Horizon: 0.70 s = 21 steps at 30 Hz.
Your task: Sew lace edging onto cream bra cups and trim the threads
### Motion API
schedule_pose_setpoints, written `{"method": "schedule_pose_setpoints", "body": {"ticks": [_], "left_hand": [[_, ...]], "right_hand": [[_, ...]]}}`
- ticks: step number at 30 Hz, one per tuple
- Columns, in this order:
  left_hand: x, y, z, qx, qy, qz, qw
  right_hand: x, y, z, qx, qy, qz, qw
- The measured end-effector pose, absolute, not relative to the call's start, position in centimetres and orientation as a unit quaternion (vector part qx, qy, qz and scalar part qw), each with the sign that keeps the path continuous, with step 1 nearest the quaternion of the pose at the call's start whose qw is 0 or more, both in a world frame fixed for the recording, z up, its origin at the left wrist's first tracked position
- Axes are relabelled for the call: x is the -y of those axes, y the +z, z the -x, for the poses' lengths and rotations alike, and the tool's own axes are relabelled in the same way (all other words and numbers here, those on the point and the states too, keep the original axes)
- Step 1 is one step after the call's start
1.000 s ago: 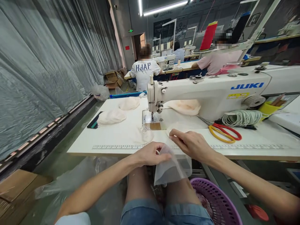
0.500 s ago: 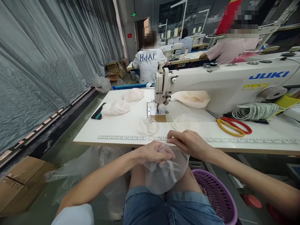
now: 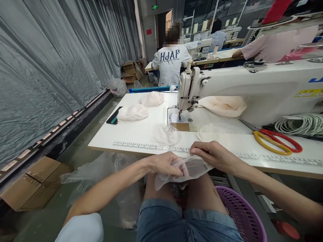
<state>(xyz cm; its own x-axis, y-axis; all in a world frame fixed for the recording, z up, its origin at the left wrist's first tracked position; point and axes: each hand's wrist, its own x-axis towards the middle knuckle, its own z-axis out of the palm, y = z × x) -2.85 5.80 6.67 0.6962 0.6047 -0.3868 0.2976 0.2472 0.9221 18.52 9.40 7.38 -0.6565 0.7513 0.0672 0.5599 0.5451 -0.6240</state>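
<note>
A sheer white piece of fabric (image 3: 198,169) stretches between my hands above my lap, just off the table's front edge. My left hand (image 3: 165,163) grips its left part, with some fingers showing through the thin cloth. At the upper right edge, the thumb and forefinger of my right hand (image 3: 214,155) are pinched on it. Beyond them, a pale lace-edged piece (image 3: 166,135) lies on the white table (image 3: 136,134), and another sheer piece (image 3: 210,132) lies to its right. The sewing machine (image 3: 188,89) stands behind these, its needle area over the metal plate.
Scissors (image 3: 274,143) with red and yellow handles lie at the right beside coiled pale cord (image 3: 300,124). Cream fabric piles (image 3: 133,113) rest at the left. A purple basket (image 3: 242,211) stands by my right leg, a cardboard box (image 3: 37,183) on the floor. A person (image 3: 171,64) sits ahead.
The sheer fabric, which hung down over my lap, is now lifted and drawn out flatter between my hands. The camera view has shifted, so the scene sits further right.
</note>
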Motion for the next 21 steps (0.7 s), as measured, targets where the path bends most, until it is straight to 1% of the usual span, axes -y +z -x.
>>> {"method": "schedule_pose_setpoints", "body": {"ticks": [5,9,11,14,17,19,21], "left_hand": [[-6.1,6.7,3.2,-0.368,0.108,-0.605,0.698],[-6.0,6.9,3.6,-0.379,0.129,-0.600,0.692],[-5.6,6.9,3.9,-0.390,0.161,-0.595,0.684],[-4.9,6.6,4.4,-0.400,0.193,-0.594,0.671],[-4.0,6.5,4.2,-0.381,0.205,-0.598,0.674],[-3.7,6.4,3.6,-0.377,0.221,-0.583,0.685],[-3.4,6.4,3.0,-0.392,0.230,-0.569,0.686]], "right_hand": [[-9.7,7.4,-18.2,0.815,0.416,0.374,0.152],[-9.6,7.8,-18.4,0.786,0.528,0.314,0.073],[-9.3,8.3,-18.7,0.794,0.533,0.284,0.071],[-8.7,8.6,-18.8,0.779,0.539,0.290,0.136],[-7.9,8.1,-18.2,0.734,0.579,0.321,0.154],[-7.4,7.3,-17.5,0.746,0.553,0.336,0.159],[-6.9,6.5,-17.1,0.782,0.486,0.348,0.176]]}}
